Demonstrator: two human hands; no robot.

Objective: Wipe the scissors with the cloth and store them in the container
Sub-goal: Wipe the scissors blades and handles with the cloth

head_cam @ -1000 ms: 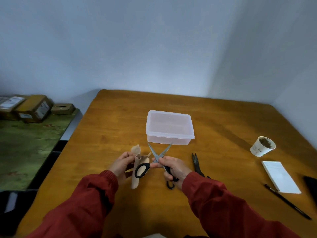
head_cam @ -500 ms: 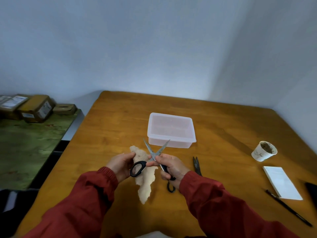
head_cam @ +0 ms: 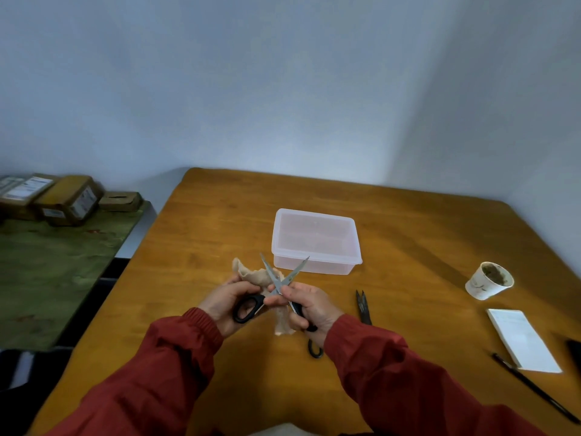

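Scissors (head_cam: 280, 280) are being held open in an X above the table (head_cam: 201, 234), just in front of the container (head_cam: 316, 239). The cloth (head_cam: 248, 273) is being gripped in the curled left hand (head_cam: 224, 302), with one black handle loop lying against that hand. The other handle is being clamped in the right hand (head_cam: 311, 306).

Judgement: wiping is being set up. Each blade is best being wiped flat-side, pivot to tip, with the cloth kept bunched thick over the fingers. The container lid appears to be on and is likely needing removal first.
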